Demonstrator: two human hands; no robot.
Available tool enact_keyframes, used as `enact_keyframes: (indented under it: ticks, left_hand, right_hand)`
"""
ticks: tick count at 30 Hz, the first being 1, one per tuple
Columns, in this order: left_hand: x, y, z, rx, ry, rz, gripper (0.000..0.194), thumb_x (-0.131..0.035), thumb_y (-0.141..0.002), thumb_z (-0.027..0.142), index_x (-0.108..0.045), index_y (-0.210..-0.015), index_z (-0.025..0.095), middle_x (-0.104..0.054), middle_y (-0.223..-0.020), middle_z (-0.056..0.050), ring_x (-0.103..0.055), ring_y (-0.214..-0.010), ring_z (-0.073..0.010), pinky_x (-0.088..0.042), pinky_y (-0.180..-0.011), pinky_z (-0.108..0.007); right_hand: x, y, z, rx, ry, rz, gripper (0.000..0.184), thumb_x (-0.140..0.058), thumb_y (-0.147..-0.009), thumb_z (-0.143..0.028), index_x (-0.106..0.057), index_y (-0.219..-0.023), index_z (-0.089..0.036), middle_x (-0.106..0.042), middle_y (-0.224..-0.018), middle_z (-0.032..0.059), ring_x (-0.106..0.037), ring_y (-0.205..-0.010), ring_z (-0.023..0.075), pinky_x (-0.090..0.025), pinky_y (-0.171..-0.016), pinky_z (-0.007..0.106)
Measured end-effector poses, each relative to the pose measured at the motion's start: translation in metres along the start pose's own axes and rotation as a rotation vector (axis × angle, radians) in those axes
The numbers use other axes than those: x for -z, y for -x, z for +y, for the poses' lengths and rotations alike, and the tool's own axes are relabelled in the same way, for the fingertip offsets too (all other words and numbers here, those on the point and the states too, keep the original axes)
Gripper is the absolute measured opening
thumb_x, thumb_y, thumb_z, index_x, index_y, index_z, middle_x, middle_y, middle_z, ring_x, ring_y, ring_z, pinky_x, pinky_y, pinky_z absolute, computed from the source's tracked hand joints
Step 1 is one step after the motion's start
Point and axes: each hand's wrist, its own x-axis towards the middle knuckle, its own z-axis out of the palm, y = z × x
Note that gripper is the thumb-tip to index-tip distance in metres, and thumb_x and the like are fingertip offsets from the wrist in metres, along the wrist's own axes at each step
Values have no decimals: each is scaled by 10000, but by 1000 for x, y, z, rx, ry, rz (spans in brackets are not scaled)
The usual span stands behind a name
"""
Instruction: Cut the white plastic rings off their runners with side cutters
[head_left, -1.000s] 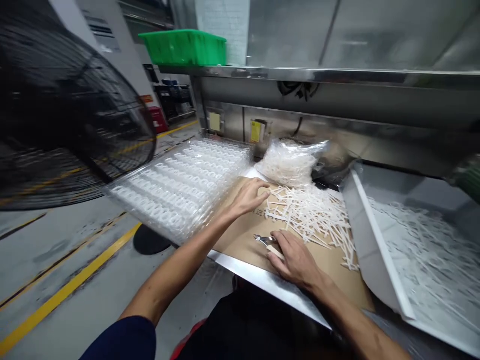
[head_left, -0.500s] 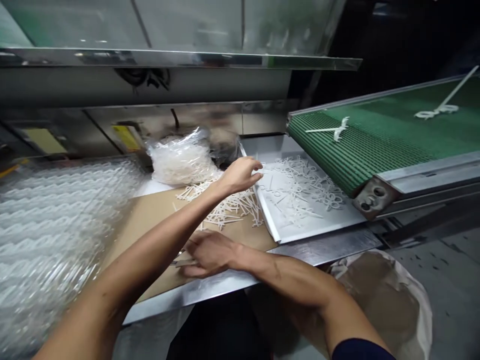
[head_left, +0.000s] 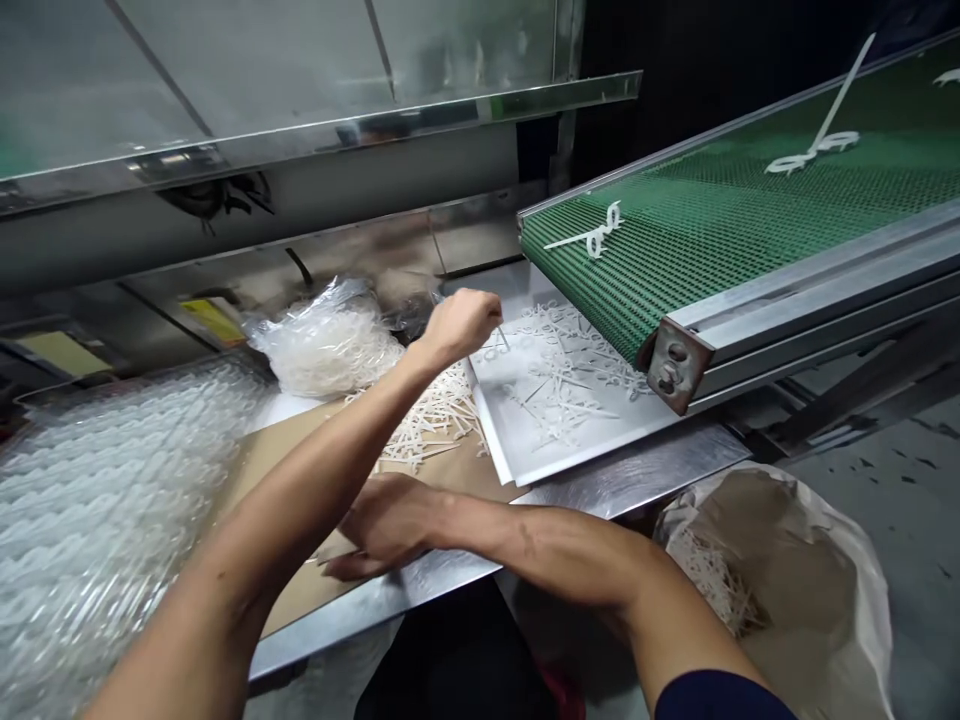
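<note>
My left hand (head_left: 463, 322) is closed in a pinch over the left side of a white tray (head_left: 517, 440). From its fingertips hangs a thin white plastic piece (head_left: 495, 350) with a stem and small rings. Many similar plastic pieces (head_left: 562, 360) lie loose in the tray. My right hand (head_left: 382, 522) is low at the front of a brown cardboard sheet (head_left: 281, 445), crossed under my left forearm. Its fingers are bent around something partly hidden, with only a small thin end showing. A heap of white plastic pieces (head_left: 431, 425) lies on the cardboard beyond it.
A green conveyor belt (head_left: 712, 230) at right carries several white pieces. Clear plastic bags of parts (head_left: 97, 500) are stacked at left; another filled bag (head_left: 322, 345) sits behind the heap. A lined sack (head_left: 817, 560) stands below right. A metal ledge (head_left: 300, 150) crosses above.
My left hand has gone from loosely spread fingers to a pinch and now holds a plastic piece over the tray. My right hand stays low on the cardboard. The view has shifted right.
</note>
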Motion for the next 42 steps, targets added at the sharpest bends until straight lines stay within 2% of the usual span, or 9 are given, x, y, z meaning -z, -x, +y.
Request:
enact_keyframes:
  ticks: [7,11,13,18,21,24,29,35,42]
  left_hand:
    - [84,85,-47,63,116,286,183,-662,-895,335,-774,-820,212,-737,-731,-32,-596,-632,-168,-420,-654,-298]
    - [101,166,-80,137,152,363,230,-698,-877,462,-742,-740,282,-697,-642,34,-518,-564,-145,-347,-599,-259]
    - [100,208,-98,227,77,310,268,-657,-899,511,-726,-750,300,-709,-674,53,-565,-603,-156,-338,-616,-246]
    - [79,289,-140,461,-52,-90,266,-572,-946,479,-731,-917,267,-790,-875,24,-699,-801,-229,-421,-733,-268]
    - [58,313,-150,460,-10,-142,272,-532,-976,467,-718,-954,269,-803,-960,27,-725,-883,-234,-456,-815,-282]
    - [41,327,-147,444,79,-131,329,-524,-982,529,-725,-985,269,-803,-982,13,-724,-895,-237,-477,-831,-301]
    - [21,361,-139,551,179,25,497,-580,-959,557,-658,-1296,201,-756,-948,-42,-696,-861,-216,-492,-817,-317]
    - [-19,399,-115,644,160,76,431,-653,-938,531,-710,-1178,178,-708,-1082,-103,-676,-1006,-267,-515,-912,-386]
    - [-48,390,-99,696,211,220,200,-656,-969,371,-700,-1035,188,-673,-1002,-65,-649,-987,-238,-513,-911,-381]
  right_hand:
    - [-2,5,-7,1,71,25,511,-502,-1025,-613,-663,-1086,-132,-760,-1020,139,-722,-933,305,-577,-802,413]
    - [-8,4,-8,45,100,42,489,-502,-1028,-608,-649,-1074,-144,-755,-1003,131,-712,-904,282,-564,-812,404]
    - [-10,3,-10,67,112,39,494,-501,-1025,-623,-648,-1062,-152,-756,-999,122,-710,-901,273,-556,-817,394]
    - [-15,-1,-9,111,124,14,504,-510,-1009,-654,-645,-1035,-169,-758,-1023,98,-703,-937,249,-537,-811,347]
    - [-16,-1,-3,99,117,13,491,-520,-1007,-648,-634,-1064,-173,-749,-1072,103,-693,-971,244,-524,-830,336]
    - [-16,3,-1,86,85,5,432,-548,-1008,-599,-621,-1083,-180,-742,-1040,97,-685,-938,245,-515,-807,338]
    - [-14,5,0,68,10,-6,336,-567,-1005,-481,-616,-1104,-164,-723,-994,134,-647,-872,271,-502,-787,379]
    - [-13,6,2,43,-46,-13,383,-546,-988,-422,-641,-1181,-105,-715,-1004,179,-626,-893,304,-512,-820,424]
    - [-8,5,1,-103,-139,-17,359,-553,-974,-390,-654,-1175,-111,-719,-1014,186,-659,-909,313,-528,-840,438]
